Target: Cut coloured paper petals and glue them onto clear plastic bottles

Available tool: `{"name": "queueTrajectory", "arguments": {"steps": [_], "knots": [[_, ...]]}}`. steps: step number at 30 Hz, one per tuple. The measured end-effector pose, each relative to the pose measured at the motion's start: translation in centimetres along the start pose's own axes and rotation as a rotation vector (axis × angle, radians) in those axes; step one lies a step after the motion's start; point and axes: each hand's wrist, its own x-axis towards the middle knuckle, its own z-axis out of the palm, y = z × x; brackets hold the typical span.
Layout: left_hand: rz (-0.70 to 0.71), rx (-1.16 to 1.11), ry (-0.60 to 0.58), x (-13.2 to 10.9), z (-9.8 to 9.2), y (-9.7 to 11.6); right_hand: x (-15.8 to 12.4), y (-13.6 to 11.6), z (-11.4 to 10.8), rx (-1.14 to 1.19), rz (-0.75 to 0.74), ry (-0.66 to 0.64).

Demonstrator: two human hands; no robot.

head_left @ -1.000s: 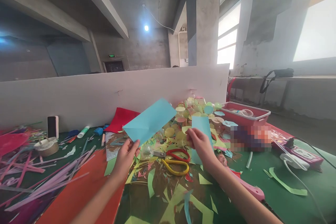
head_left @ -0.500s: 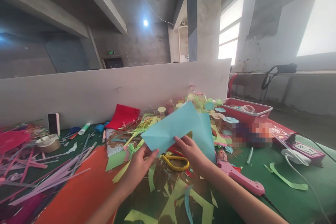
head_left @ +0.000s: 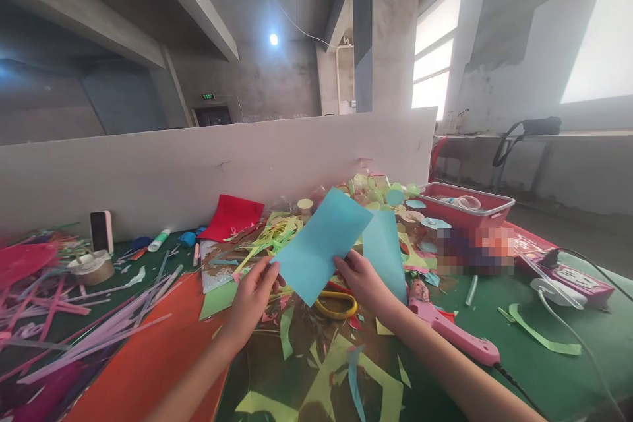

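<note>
A sheet of light blue paper is held up above the cluttered table, tilted, with a faint crease near its middle. My left hand pinches its left corner between thumb and fingers. On the right edge, my right hand grips the same sheet, thumb in front. Scissors with yellow handles lie just below the sheet, their blades mostly hidden. Behind my right hand rests a second piece of blue paper. Green paper scraps are scattered between my forearms.
To the right lie a pink hot glue gun, a power strip with cables and a red basket. Orange card, pale purple strips and a tape roll are at left. A white board stands behind.
The blue sheet has turned to a steeper slant, its lower corner now pointing down. My left hand has moved up slightly to its left corner; my right hand still holds the right edge.
</note>
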Motion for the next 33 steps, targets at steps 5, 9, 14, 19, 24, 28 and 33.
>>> {"name": "queueTrajectory", "arguments": {"steps": [5, 9, 14, 19, 24, 28, 33], "knots": [[-0.049, -0.019, 0.026, 0.5, 0.0, -0.9, 0.1, 0.4, -0.3, -0.046, 0.02, -0.064], [-0.078, 0.026, -0.02, 0.9, -0.3, -2.0, 0.3, 1.0, -0.2, -0.028, 0.058, -0.058], [-0.063, 0.017, -0.06, 0.5, 0.3, -1.5, -0.1, 0.3, 0.0, 0.237, 0.128, -0.083], [-0.07, -0.076, -0.135, -0.5, 1.1, -0.3, -0.3, -0.5, 0.1, 0.265, 0.157, -0.05], [-0.049, -0.058, -0.093, -1.1, 1.2, 0.2, -0.4, -0.8, 0.3, 0.242, 0.163, -0.008], [0.002, 0.03, -0.073, -1.5, 1.2, 0.3, -0.8, -1.3, 0.5, 0.291, 0.162, -0.04], [0.134, 0.115, -0.17, -2.4, 1.7, 1.0, -1.3, -1.8, 0.5, 0.323, 0.143, -0.11]]}}
